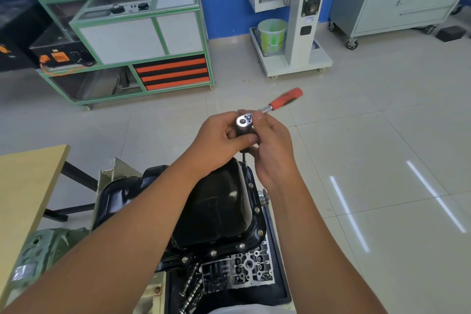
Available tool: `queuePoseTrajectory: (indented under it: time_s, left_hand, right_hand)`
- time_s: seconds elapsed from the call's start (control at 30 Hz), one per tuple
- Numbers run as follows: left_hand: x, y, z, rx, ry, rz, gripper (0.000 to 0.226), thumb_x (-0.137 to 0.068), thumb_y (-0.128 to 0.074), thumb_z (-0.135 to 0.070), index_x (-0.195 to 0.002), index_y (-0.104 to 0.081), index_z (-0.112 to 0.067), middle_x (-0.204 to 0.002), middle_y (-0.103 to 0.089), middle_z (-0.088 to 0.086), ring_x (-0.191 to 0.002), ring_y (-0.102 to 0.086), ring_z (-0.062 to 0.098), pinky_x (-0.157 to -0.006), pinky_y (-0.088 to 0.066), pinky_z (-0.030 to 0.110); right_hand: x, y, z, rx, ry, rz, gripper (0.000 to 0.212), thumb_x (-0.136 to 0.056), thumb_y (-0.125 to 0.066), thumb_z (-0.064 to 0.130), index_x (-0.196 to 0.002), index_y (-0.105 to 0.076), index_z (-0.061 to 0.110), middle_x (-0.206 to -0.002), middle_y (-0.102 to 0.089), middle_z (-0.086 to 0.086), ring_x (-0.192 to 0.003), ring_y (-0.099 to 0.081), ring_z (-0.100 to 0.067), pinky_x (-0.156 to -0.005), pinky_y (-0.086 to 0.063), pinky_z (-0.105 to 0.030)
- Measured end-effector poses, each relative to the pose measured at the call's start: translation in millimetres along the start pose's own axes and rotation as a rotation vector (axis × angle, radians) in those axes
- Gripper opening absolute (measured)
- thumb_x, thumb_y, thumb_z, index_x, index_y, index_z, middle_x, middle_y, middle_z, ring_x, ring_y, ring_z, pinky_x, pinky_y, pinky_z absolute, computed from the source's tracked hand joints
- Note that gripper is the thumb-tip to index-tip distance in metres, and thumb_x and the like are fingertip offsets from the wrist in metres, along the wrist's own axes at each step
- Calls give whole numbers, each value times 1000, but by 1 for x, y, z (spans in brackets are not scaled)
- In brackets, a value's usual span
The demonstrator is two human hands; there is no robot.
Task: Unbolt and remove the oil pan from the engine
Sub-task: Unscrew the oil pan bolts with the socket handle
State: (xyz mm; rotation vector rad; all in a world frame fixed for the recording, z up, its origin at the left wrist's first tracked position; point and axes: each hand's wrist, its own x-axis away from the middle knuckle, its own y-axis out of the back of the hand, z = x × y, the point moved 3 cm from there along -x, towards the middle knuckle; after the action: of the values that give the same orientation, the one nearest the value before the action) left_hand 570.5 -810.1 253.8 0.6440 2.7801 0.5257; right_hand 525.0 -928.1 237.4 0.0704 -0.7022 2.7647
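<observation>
Tiles point(356, 115) (pale, glossy) surround oil pan point(219, 201) and cabinets point(142, 33).

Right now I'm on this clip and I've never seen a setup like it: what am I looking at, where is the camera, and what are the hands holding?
There is no robot here. A person wears one camera on the head, so the picture looks forward and down along both bare forearms.

Below the arms sits an engine turned bottom-up on a stand; the glossy black oil pan is on top, with bolts visible around its edge.

Both hands meet on a ratchet wrench with an orange handle that points away. The left hand curls its fingers round the dark part under the ratchet's head; the right hand steadies the head with its fingertips. A thin extension runs down from the tool toward the pan's far edge.

A wooden table stands to the left, shelving and carts behind.
</observation>
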Motion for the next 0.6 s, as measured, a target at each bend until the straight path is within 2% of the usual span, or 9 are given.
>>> queuePoseTrajectory:
  time_s: [0.07,0.1,0.17,0.23,0.33,0.37,0.43,0.53,0.6]
  left_hand:
    - [-3,2,3,-32,47,-90,16,-85,-83,-25,-94,-72,-17,-61,-54,0,-58,-45,10,-60,-44,35]
    - [-3,3,5,-22,53,-96,15,-85,-84,-25,-94,-73,-19,-60,-54,1,-58,-45,9,-57,-45,36]
    - [-2,2,2,29,19,-30,20,-88,-80,-20,-103,-74,-32,-56,-53,-15,-54,-45,2,-57,-46,22]
    - [0,1,2,71,12,56,31,-91,-74,-18,-110,-74,-42,-53,-43,-17,-50,-41,2,-61,-46,12]
    - [-2,3,5,-8,35,-6,20,-90,-77,-13,-96,-75,-32,-51,-36,-14,-47,-36,5,-55,-41,15]
    - [-2,4,6,-31,54,-40,13,-89,-80,-14,-93,-72,-25,-50,-36,-13,-47,-35,7,-54,-38,20]
    - [-3,5,7,-26,86,-93,16,-87,-83,-19,-92,-68,-15,-49,-38,-12,-47,-34,8,-52,-36,23]
    - [-3,3,5,-4,84,-6,20,-89,-81,-20,-106,-71,-23,-49,-37,-12,-46,-35,8,-53,-38,18]
    - [-3,-1,6,-40,53,65,21,-90,-79,-16,-107,-75,-29,-52,-33,-12,-50,-33,11,-59,-38,25]
  right_hand:
    - [4,0,-6,-22,42,-14,25,-105,-57,22,-111,-74,6,-108,-74,-19,-100,-69,-29,-92,-53,-49]
    - [6,-1,-7,-19,46,-17,24,-105,-57,23,-111,-74,7,-109,-74,-19,-101,-69,-29,-91,-51,-49]
    - [4,-3,-7,-7,10,-35,32,-107,-52,31,-107,-75,9,-108,-74,-22,-102,-71,-29,-93,-52,-47]
    - [-2,-2,-1,17,-48,-54,42,-109,-46,40,-99,-77,14,-100,-77,-16,-99,-74,-27,-90,-58,-46]
    - [-7,2,3,29,-44,-27,40,-107,-51,40,-104,-77,10,-94,-77,-6,-91,-72,-21,-76,-56,-39]
    - [-4,5,2,3,-20,-20,36,-105,-55,37,-108,-76,8,-95,-75,-6,-91,-70,-20,-76,-54,-39]
    - [1,9,-2,-58,20,-11,31,-96,-64,36,-108,-75,10,-101,-75,-8,-97,-69,-23,-82,-53,-47]
    - [1,8,-3,-43,-16,-42,32,-101,-59,40,-103,-77,13,-103,-77,-8,-98,-73,-23,-91,-55,-50]
    - [-4,5,0,-17,-67,-65,42,-106,-51,42,-102,-78,10,-101,-79,-6,-97,-75,-21,-93,-58,-49]
